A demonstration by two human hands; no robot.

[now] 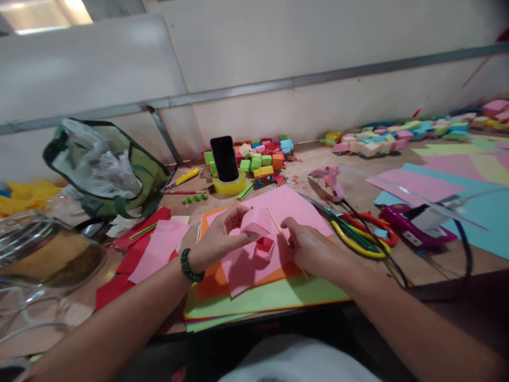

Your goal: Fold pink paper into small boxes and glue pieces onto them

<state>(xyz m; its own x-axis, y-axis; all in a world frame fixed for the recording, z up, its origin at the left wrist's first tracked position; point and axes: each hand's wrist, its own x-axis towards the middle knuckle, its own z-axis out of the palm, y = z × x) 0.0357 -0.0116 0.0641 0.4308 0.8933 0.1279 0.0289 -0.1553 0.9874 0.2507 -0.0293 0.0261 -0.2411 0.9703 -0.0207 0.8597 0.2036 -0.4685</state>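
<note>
My left hand (228, 231), with a green bead bracelet (191, 265) at the wrist, pinches a small folded pink paper piece (255, 220). In my right hand (300, 241) is a thin pale stick (274, 218), its upper end tilted toward the pink piece. Just below, between the hands, a small red and pink paper box (264, 248) sits with its open side showing. Both hands are over a pink sheet (246, 276), which lies on a stack of orange and green paper (270, 297).
A phone (225, 158) leans in a yellow tape roll (229, 184) before many small paper boxes (258, 159). Rightward lie a pink glue gun (330, 181), scissors (360, 233) and a purple device (413, 225). Leftward are a green bag (139, 175), a glass jar (47, 254) and red paper (131, 260).
</note>
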